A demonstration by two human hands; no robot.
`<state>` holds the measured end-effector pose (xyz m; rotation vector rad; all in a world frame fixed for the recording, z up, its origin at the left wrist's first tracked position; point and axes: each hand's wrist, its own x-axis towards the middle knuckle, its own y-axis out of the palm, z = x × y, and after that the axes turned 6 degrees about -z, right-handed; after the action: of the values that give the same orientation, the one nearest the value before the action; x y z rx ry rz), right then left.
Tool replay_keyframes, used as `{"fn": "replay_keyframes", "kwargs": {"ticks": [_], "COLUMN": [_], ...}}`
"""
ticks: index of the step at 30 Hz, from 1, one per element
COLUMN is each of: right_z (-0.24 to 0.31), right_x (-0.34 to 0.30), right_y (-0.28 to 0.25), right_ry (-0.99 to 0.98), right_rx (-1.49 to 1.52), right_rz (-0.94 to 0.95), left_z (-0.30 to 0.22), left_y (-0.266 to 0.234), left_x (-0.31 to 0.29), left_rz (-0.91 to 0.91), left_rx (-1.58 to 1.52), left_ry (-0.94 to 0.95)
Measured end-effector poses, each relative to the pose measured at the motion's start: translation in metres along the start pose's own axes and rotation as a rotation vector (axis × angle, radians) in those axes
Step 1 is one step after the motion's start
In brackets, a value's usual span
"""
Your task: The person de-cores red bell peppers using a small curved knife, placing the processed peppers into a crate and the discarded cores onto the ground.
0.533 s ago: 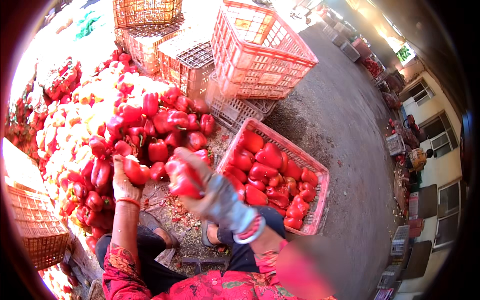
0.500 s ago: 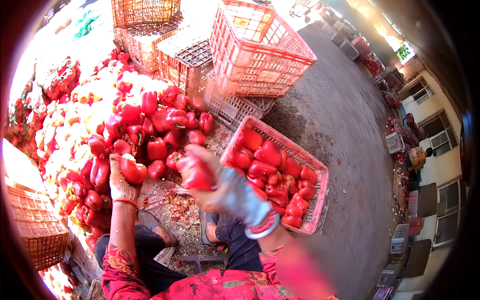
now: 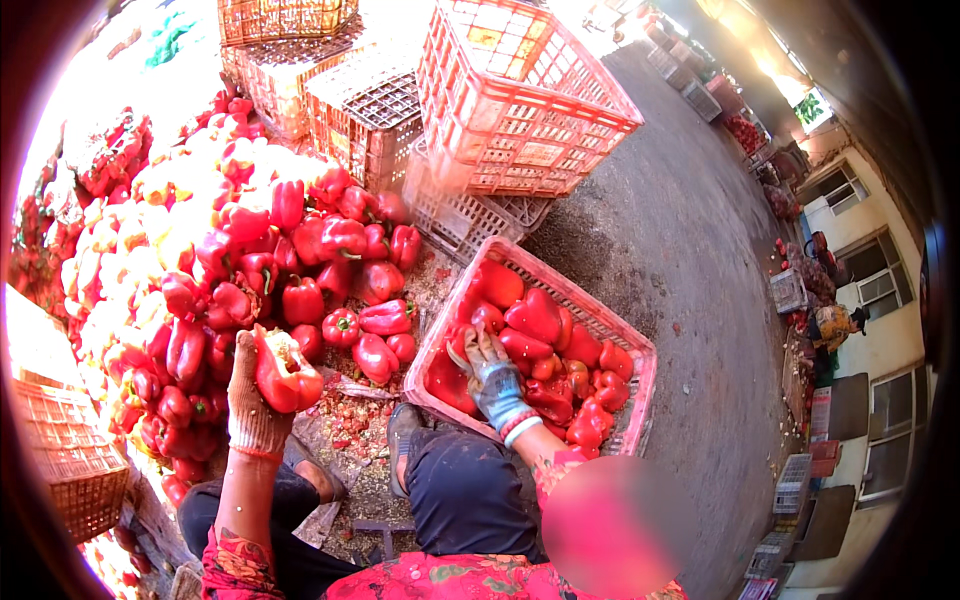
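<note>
My left hand (image 3: pixel 258 412), in a knitted glove, is closed round a red bell pepper (image 3: pixel 277 384). That pepper is cut open, its pale inside showing at the top and side. My right hand (image 3: pixel 490 384), in a soiled grey and light blue glove, reaches into a pink plastic crate (image 3: pixel 640 400). Its fingers are stretched out over the red peppers (image 3: pixel 535 314) lying there, touching those near the crate's left side. Beyond my left hand rises a large heap of red bell peppers (image 3: pixel 240 222), partly bleached by sunlight. A few loose peppers (image 3: pixel 376 358) lie between heap and crate.
Stacked orange crates (image 3: pixel 365 125) and a tall pink crate (image 3: pixel 525 130) stand behind the heap. Another orange crate (image 3: pixel 75 455) is at the left. Pepper scraps (image 3: pixel 345 425) litter the ground between my feet. Along the building at right, a person (image 3: pixel 832 325) is among crates and sacks.
My right hand has moved right and down into the crate, and the pepper it held is no longer in it. My left hand has turned its pepper, showing the cut inside.
</note>
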<state>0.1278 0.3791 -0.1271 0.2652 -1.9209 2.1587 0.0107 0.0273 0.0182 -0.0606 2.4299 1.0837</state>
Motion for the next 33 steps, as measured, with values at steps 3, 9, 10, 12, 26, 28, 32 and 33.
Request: {"fn": "replay_keyframes", "kwargs": {"ticks": [3, 9, 10, 12, 26, 28, 32, 33], "right_z": [-0.003, -0.047, -0.014, 0.057, 0.209, 0.204, 0.212, 0.219], "right_x": [0.008, 0.032, 0.053, 0.089, 0.116, 0.114, 0.114, 0.118], "right_y": [0.009, -0.045, -0.076, -0.152, -0.145, -0.124, -0.112, -0.114], "right_ry": [-0.012, 0.405, 0.533, 0.708, 0.555, 0.375, 0.253, 0.247], "right_rx": [-0.051, 0.702, 0.982, 1.325, 1.446, 1.452, 1.447, 1.512], "right_rz": [0.060, -0.005, 0.086, 0.274, 0.398, 0.244, 0.188, 0.196], "left_z": [0.011, 0.011, 0.004, -0.004, -0.031, -0.044, -0.056, -0.052], "left_y": [0.015, 0.040, 0.035, 0.032, 0.009, 0.018, 0.010, 0.005], "left_x": [0.007, -0.007, -0.010, -0.013, -0.007, -0.013, -0.010, -0.010], "left_rz": [0.066, 0.310, 0.300, 0.307, 0.003, 0.130, 0.224, 0.211], "left_rx": [-0.085, -0.058, -0.036, -0.006, 1.137, 1.212, 1.332, 1.304], "left_ry": [-0.065, -0.089, -0.028, 0.064, 0.434, 0.518, 0.544, 0.637]}}
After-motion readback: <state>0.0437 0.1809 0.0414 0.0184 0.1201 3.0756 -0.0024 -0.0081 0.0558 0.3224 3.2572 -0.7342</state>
